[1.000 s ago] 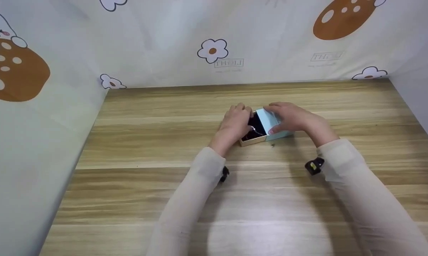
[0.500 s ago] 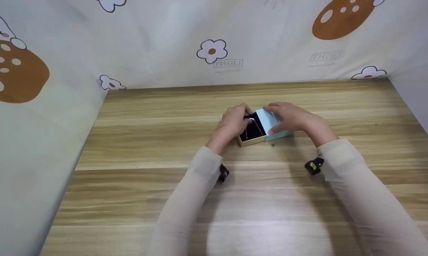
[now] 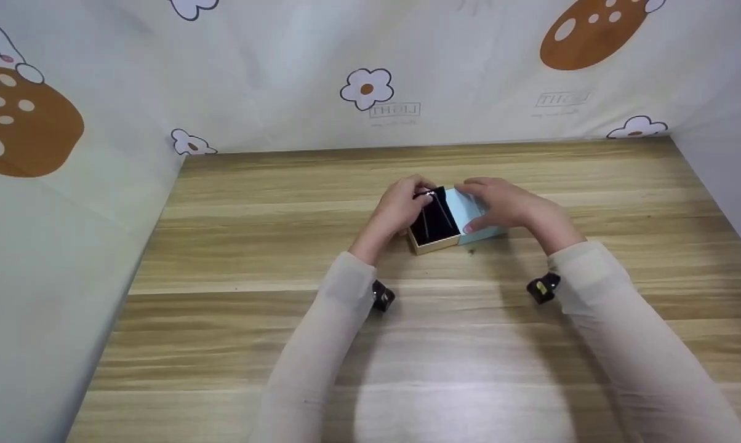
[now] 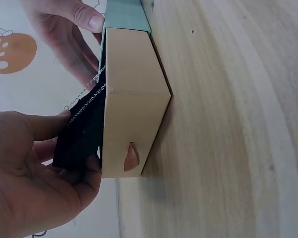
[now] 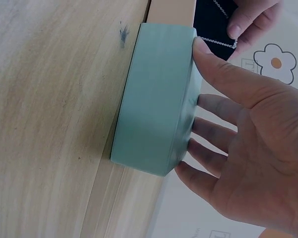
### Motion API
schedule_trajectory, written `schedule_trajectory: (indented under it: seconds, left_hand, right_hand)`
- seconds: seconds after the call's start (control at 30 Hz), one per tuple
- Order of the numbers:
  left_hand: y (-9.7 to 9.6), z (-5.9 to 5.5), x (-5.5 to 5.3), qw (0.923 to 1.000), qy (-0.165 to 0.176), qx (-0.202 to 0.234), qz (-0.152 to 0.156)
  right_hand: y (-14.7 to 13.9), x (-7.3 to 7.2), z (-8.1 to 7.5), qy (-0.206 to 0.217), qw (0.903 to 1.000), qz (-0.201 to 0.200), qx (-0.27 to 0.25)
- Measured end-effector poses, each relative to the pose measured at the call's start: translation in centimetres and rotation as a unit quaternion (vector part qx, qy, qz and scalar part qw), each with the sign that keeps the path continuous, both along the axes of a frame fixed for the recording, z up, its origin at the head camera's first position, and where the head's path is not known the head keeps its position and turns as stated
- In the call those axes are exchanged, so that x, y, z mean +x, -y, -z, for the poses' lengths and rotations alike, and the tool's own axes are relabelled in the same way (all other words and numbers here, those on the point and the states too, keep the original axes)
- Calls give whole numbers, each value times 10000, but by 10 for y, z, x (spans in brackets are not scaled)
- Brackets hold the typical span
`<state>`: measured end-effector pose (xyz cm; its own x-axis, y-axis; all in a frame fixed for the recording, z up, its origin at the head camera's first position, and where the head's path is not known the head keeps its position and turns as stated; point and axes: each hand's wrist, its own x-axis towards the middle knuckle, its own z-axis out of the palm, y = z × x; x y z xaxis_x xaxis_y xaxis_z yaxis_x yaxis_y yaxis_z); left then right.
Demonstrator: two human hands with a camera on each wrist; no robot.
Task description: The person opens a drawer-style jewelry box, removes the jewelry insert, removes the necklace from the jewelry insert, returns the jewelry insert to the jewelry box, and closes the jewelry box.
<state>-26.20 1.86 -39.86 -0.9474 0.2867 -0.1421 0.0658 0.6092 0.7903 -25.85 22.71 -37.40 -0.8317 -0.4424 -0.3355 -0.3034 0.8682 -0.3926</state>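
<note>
Both arms, in pale sleeves (image 3: 318, 320), reach forward and converge on a small box. The left hand (image 3: 398, 206) bends in at the wrist, its thumb and fingers pinching the black pad (image 3: 438, 221) near its raised end; a thin chain (image 4: 87, 101) runs across the pad beside the thumb. The right hand (image 3: 503, 200) arches over the box's blue-green cover (image 5: 154, 99), gripping it with the thumb at the near edge and fingers spread along the far side. The pad tilts up out of the cream tray (image 4: 131, 64), which is partly drawn from the cover and shows a ribbon tab (image 4: 131, 157) on its end.

The box sits on a wood-grain counter (image 3: 235, 246), nearer the far edge and slightly right of the middle. A pale cloth (image 3: 272, 74) with flowers and brown spotted shapes hangs behind the far edge and along the left one. A dark mark (image 3: 471, 251) lies just in front of the box.

A second ago the pad lay lower in the tray; its far end now rises above the rim, and the left hand has shifted outward. The right hand and cover have stayed put.
</note>
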Motion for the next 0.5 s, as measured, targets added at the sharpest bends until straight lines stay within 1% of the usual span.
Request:
schedule_trajectory:
  seconds: [0.13, 0.23, 0.33, 0.37, 0.43, 0.47, 0.5]
  left_hand:
    - [4, -3, 2, 9990, 162, 375, -169]
    - [7, -7, 3, 9976, 230, 602, -238]
    - [11, -11, 2, 9948, 397, 880, -318]
    - [12, -13, 2, 9932, 475, 1010, -344]
    - [14, -15, 1, 9870, 692, 1383, -433]
    - [15, -17, 1, 9821, 815, 1623, -493]
    - [16, -18, 1, 9756, 944, 1900, -565]
  right_hand:
    - [0, 0, 1, -29, 10000, -57, -3]
    - [0, -1, 2, -66, 9999, -113, -17]
    - [-1, -1, 2, -77, 9999, -123, -31]
    - [-1, -1, 2, -95, 9998, -142, -43]
    - [-1, -1, 1, -147, 9997, -199, -74]
    - [-2, -1, 1, -168, 9996, -215, -96]
    - [-2, -1, 2, -189, 9995, -239, -122]
